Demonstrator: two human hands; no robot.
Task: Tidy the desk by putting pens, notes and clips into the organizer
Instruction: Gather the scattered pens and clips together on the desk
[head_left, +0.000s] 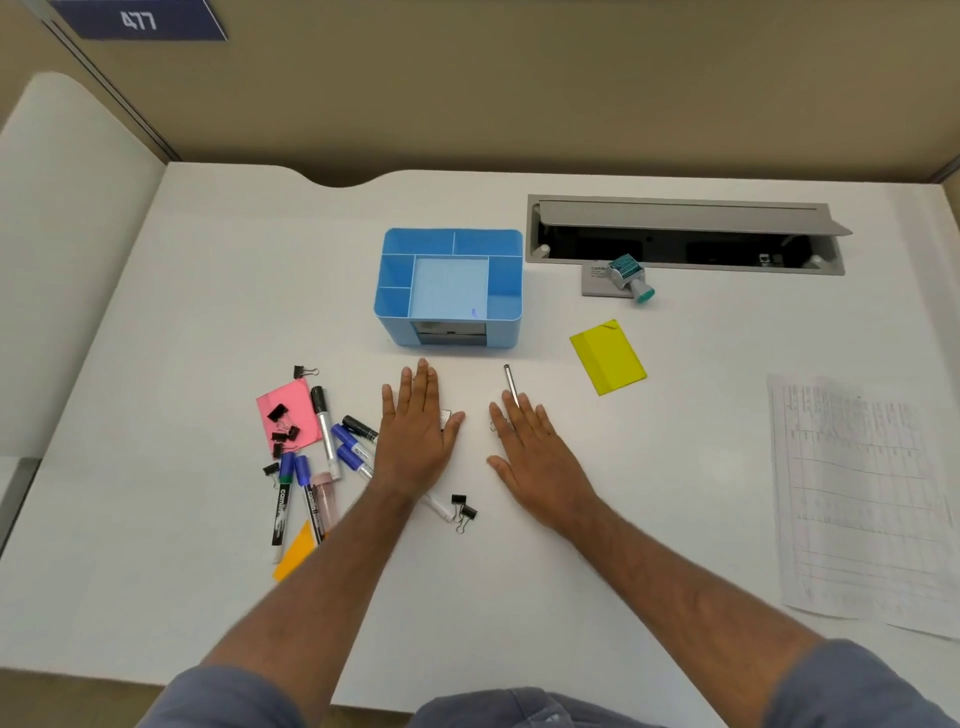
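A: Start with the big things. The desk (519, 597) carries the blue organizer (449, 286) toward its far edge, near the middle, with every visible compartment empty as far as I can see.

B: And the clutter?

A: Mostly toward the left edge: the markers (324, 431) fanned together, a pink note (298, 402) with binder clips (283, 423) on it, and an orange note (297, 553) half under the left forearm. A yellow note (608, 358) lies right of the organizer, and a slim pen (510, 384) runs under the right fingertips. Two more clips (464, 510) sit between the wrists.

B: Risks?

A: My guess is the left forearm sweeping markers toward the near edge when it lifts (it lies right across them). The pen could roll if nudged, and the clips are fiddly to pinch.

B: The hands themselves?

A: The left hand (418, 431) and right hand (535, 457) both lie flat, palms down, fingers straight and spread, grasping nothing. The left partly covers something small and white; I cannot tell what.
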